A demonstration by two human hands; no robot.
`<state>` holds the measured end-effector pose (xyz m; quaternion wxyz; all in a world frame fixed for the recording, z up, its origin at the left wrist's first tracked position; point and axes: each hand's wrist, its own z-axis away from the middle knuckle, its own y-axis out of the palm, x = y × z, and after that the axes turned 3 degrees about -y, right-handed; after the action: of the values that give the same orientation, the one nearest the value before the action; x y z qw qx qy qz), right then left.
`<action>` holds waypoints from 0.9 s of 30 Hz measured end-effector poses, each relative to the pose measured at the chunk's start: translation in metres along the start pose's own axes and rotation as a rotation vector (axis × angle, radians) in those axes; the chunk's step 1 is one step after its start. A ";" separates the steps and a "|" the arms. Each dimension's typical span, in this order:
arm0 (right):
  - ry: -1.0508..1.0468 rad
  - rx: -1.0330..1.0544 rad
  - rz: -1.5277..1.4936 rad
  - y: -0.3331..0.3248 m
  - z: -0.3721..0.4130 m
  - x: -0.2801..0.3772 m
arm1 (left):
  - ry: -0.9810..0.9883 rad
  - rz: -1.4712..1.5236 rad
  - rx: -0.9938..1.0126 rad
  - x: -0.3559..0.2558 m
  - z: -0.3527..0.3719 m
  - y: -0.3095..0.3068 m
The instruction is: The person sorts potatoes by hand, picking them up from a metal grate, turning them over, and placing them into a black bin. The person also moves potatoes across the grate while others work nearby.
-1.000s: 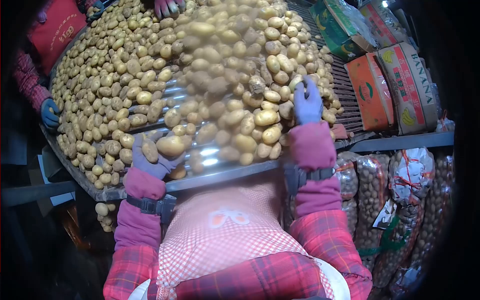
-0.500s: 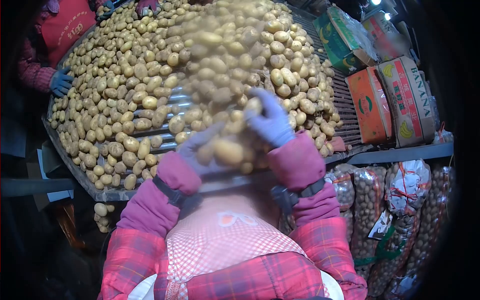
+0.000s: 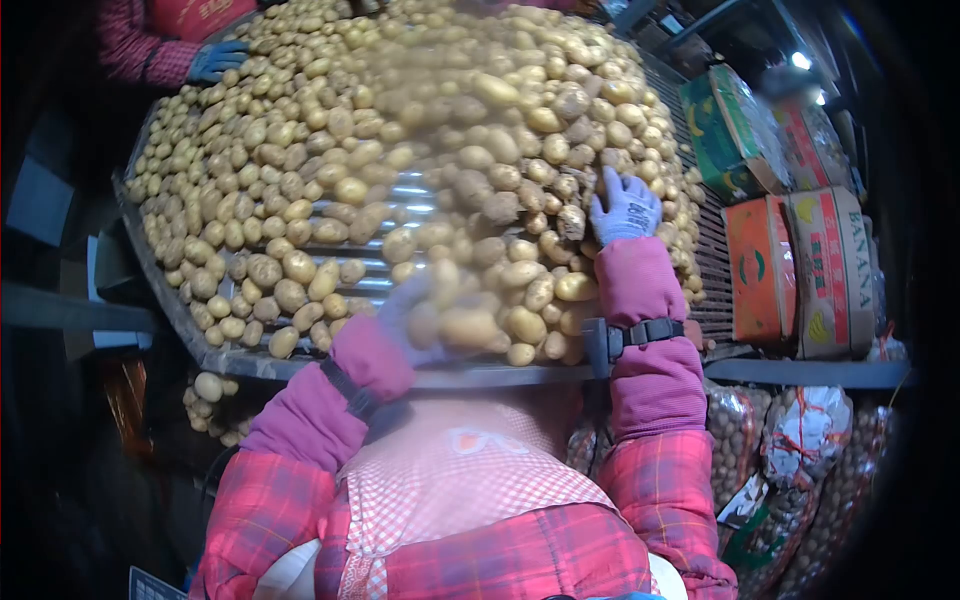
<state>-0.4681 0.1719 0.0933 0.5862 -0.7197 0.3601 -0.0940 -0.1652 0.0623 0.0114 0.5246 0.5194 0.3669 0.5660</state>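
Note:
My right hand (image 3: 628,208), in a grey-purple knit glove with dark print, rests on the right part of a big heap of potatoes (image 3: 350,190). Its fingers are apart and reach forward over soil-stained potatoes (image 3: 572,222). My left hand (image 3: 408,318), gloved too, is at the front edge of the slatted table, fingers spread beside a few potatoes (image 3: 468,328). A blurry patch in the view softens that hand and the potatoes by it. Metal slats (image 3: 408,215) show through a gap in the heap.
Across the table at the left, another person's blue-gloved hand (image 3: 217,62) lies at the heap's edge. Cardboard fruit boxes (image 3: 828,270) stand on the right, with an orange box (image 3: 757,270) among them. Filled potato bags (image 3: 735,440) stand below the front rail (image 3: 800,373).
My right hand has moved right and forward, from near the left hand onto the heap; the potato it had by its fingers no longer shows there. The view has shifted.

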 end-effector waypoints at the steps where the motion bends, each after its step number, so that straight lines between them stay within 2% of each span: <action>1: 0.008 0.021 0.011 0.004 -0.005 0.003 | 0.019 -0.015 0.004 0.001 0.004 0.000; 2: -0.088 -0.189 -0.026 0.007 -0.003 0.007 | 0.019 0.085 0.013 0.002 0.010 0.002; 5: -0.092 -0.125 -0.012 0.007 -0.011 0.005 | 0.080 -0.053 -0.021 0.002 0.021 0.011; 6: -0.029 -0.010 -0.052 -0.010 -0.013 0.010 | 0.127 -0.104 -0.025 0.002 0.026 0.014; 8: 0.081 -0.146 -0.396 -0.015 -0.006 0.019 | 0.209 -0.201 -0.019 0.001 0.031 0.021; 9: 0.137 -0.210 -0.566 -0.013 -0.002 0.022 | 0.195 -0.121 0.017 0.000 0.029 0.019; 11: 0.018 -0.081 -1.109 0.010 0.006 0.040 | 0.161 0.034 0.077 -0.005 0.023 0.011; 12: -0.044 -0.068 -1.099 -0.010 0.018 0.074 | 0.241 -0.040 0.031 -0.008 0.017 0.000; 13: -0.102 0.028 -1.221 -0.022 0.030 0.099 | 0.232 -0.048 0.092 -0.011 0.016 0.001; 14: -0.010 0.229 -1.398 -0.041 0.043 0.123 | 0.225 -0.055 0.152 -0.013 0.016 0.003; 15: -0.132 0.339 -1.435 -0.046 0.049 0.137 | 0.221 -0.063 0.211 -0.015 0.017 0.005; 16: -0.175 0.496 -1.551 -0.048 0.053 0.148 | 0.253 -0.018 0.154 -0.017 0.020 0.005; 17: -0.333 0.631 -1.335 -0.061 0.047 0.144 | 0.287 0.025 0.097 -0.020 0.024 0.005; 18: -0.342 0.579 -1.357 -0.059 0.037 0.136 | 0.266 -0.021 0.158 -0.023 0.030 -0.001; 19: -0.354 0.531 -1.379 -0.055 0.021 0.125 | 0.325 -0.136 0.097 -0.022 0.034 -0.004; 20: -0.311 0.365 -1.224 -0.046 -0.003 0.111 | 0.378 -0.253 0.029 -0.022 0.037 -0.008; 21: -0.294 0.077 -1.141 -0.039 -0.025 0.097 | 0.353 -0.242 0.109 -0.023 0.038 -0.005; 22: -0.264 -0.029 -0.871 -0.038 -0.052 0.077 | 0.334 -0.229 0.183 -0.027 0.040 0.000; 23: -0.383 -0.194 -0.493 -0.020 -0.078 0.050 | 0.321 -0.213 0.254 -0.027 0.044 0.000; 24: -0.286 -0.098 -0.282 -0.024 -0.089 0.040 | 0.449 -0.217 0.144 -0.025 0.043 -0.019; 26: -0.269 0.000 -0.157 0.001 -0.108 0.022 | 0.559 -0.580 0.008 -0.020 0.057 0.005; 27: -0.266 0.077 -0.166 0.006 -0.113 0.020 | 0.512 -0.490 0.000 -0.023 0.056 0.004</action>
<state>-0.5187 0.0714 0.1158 0.6461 -0.7299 0.2149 -0.0598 -0.1138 0.0321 0.0209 0.5359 0.2573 0.6003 0.5351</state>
